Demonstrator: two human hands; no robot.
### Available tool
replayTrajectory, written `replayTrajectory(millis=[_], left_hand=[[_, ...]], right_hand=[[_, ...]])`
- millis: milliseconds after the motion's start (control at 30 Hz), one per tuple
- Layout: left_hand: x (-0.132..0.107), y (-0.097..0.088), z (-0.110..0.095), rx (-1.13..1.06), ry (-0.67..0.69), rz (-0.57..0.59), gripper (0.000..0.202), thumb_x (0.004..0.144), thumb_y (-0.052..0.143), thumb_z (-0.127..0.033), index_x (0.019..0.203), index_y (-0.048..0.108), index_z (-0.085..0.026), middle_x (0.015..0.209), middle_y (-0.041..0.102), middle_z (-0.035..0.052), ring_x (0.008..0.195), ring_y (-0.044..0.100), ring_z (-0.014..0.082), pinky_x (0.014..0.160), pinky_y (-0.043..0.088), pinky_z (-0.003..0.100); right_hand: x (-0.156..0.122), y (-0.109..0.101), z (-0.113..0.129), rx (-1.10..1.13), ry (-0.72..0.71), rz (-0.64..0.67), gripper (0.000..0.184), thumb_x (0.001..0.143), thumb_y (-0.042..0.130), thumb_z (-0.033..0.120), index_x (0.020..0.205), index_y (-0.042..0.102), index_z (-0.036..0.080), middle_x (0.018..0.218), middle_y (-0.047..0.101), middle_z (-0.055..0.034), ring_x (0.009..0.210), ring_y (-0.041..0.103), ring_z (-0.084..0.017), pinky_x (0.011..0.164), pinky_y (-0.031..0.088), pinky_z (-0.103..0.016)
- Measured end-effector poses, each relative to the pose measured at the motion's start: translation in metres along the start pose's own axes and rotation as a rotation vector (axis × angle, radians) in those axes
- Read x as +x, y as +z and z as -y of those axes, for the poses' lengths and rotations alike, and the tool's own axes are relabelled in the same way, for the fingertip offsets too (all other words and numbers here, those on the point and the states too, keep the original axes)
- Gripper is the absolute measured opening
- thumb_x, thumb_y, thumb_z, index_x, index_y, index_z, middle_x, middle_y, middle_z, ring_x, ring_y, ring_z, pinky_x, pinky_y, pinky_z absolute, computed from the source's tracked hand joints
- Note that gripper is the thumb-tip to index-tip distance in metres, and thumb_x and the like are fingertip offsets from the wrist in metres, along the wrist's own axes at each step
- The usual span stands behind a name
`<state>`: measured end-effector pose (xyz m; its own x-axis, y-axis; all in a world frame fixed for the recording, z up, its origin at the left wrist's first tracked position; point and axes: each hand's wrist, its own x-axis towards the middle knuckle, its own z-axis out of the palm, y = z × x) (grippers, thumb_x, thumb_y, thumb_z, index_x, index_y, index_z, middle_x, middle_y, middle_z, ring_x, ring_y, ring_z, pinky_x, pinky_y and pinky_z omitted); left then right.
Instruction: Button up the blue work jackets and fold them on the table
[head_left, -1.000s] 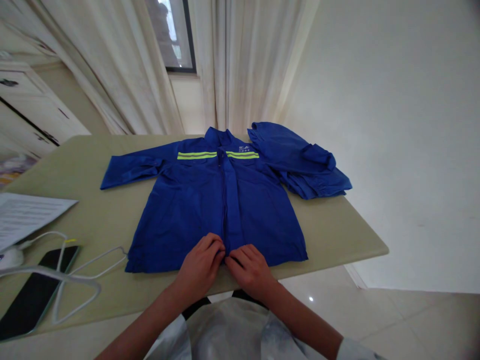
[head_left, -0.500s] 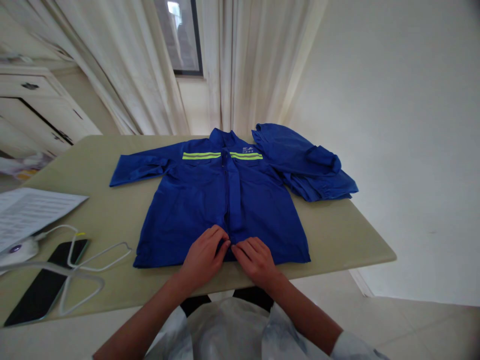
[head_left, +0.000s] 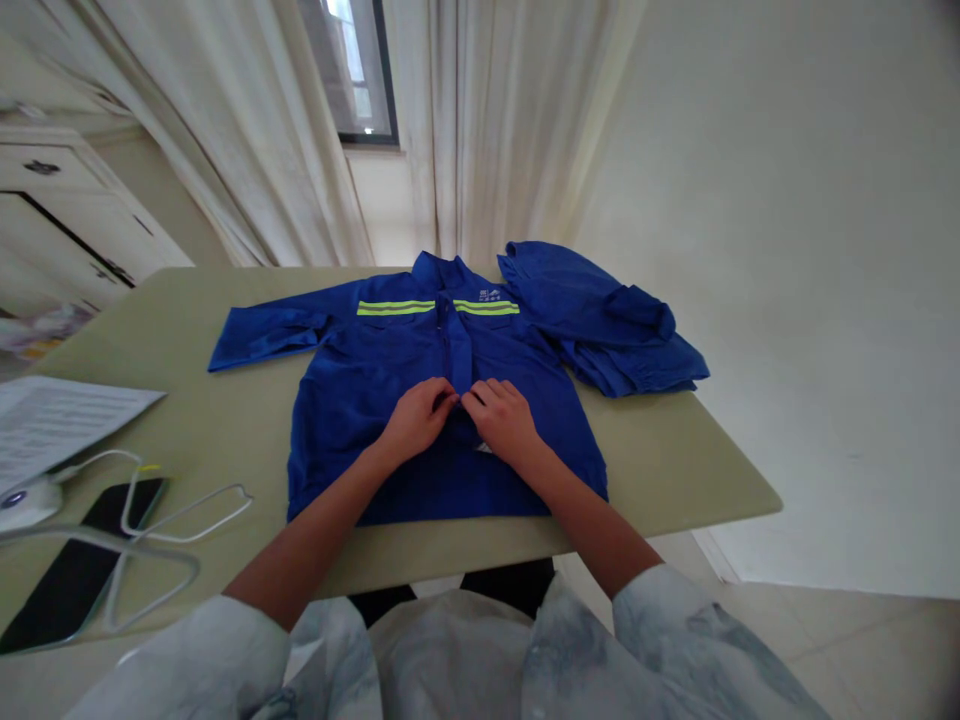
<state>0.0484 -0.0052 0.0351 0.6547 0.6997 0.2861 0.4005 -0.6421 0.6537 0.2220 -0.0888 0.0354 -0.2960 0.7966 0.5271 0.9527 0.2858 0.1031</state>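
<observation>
A blue work jacket (head_left: 517, 350) with yellow-green reflective stripes lies front up on the table, its collar at the far side. My left hand (head_left: 420, 415) pinches the jacket's front edge just left of the centre opening. Close beside it, my right hand (head_left: 501, 418) pinches the front on the other side of that opening. Between and below the hands the front hem is lifted and folded upward, showing some of the inside and a bit of white label. One sleeve stretches out to the left. The fingertips partly hide the gripped fabric.
More folded blue clothing (head_left: 637, 365) lies by the jacket's right shoulder. On the left of the table (head_left: 690, 470) are a printed sheet (head_left: 75, 415), a dark phone (head_left: 82, 565) and a looped white cable (head_left: 199, 538). Curtains (head_left: 517, 120) and a wall stand behind.
Both hands have moved away from me, from the bottom hem to mid-jacket, drawing the lower front edges up with them. The view has shifted slightly.
</observation>
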Motion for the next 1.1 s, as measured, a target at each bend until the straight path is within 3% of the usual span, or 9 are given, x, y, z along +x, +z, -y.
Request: replayTrajectory(millis=[100,300,567,767,1100], left_hand=[[0.01,0.004,0.013,-0.084,-0.036,-0.051,0.019,0.101,0.052,-0.03,0.09,0.063,-0.019,0.078,0.064,-0.0004,0.072,0.056,0.0158,0.071,0.042,0.028],[-0.008,0.008,0.034,-0.234,-0.043,-0.002,0.031,0.105,0.046,-0.04,0.092,0.065,-0.019,0.084,0.066,0.0018,0.079,0.059,0.0167,0.076,0.047,0.028],[-0.014,-0.003,0.02,-0.158,0.11,-0.05,0.026,0.108,0.045,-0.031,0.093,0.063,-0.02,0.095,0.067,0.0058,0.093,0.059,0.0199,0.088,0.046,0.034],[-0.02,-0.002,0.01,-0.243,0.018,-0.09,0.025,0.109,0.045,-0.035,0.097,0.062,-0.02,0.097,0.065,0.0056,0.092,0.061,0.0184,0.085,0.048,0.032],[-0.021,-0.001,0.006,-0.185,0.04,-0.121,0.022,0.107,0.051,-0.034,0.095,0.062,-0.02,0.093,0.064,0.0045,0.089,0.06,0.0185,0.083,0.048,0.032]], right_hand=[[0.009,0.014,-0.007,-0.008,0.016,-0.04,0.019,0.105,0.058,0.016,0.091,0.071,0.019,0.09,0.068,-0.0075,0.086,0.055,-0.022,0.075,0.038,-0.037],[-0.007,0.028,-0.007,0.15,-0.034,-0.057,0.019,0.106,0.057,0.019,0.101,0.075,0.021,0.097,0.07,-0.0067,0.09,0.057,-0.02,0.08,0.042,-0.036],[-0.012,0.026,-0.007,0.252,-0.06,-0.118,0.024,0.107,0.053,0.018,0.103,0.077,0.021,0.094,0.072,-0.0065,0.089,0.061,-0.019,0.079,0.047,-0.035],[-0.015,0.024,-0.004,0.358,-0.006,-0.158,0.019,0.105,0.06,0.019,0.102,0.078,0.022,0.095,0.073,-0.0062,0.089,0.066,-0.018,0.081,0.05,-0.034],[-0.014,0.018,-0.004,0.461,0.017,-0.207,0.017,0.105,0.061,0.022,0.104,0.078,0.022,0.096,0.075,-0.0071,0.089,0.067,-0.019,0.083,0.055,-0.034]])
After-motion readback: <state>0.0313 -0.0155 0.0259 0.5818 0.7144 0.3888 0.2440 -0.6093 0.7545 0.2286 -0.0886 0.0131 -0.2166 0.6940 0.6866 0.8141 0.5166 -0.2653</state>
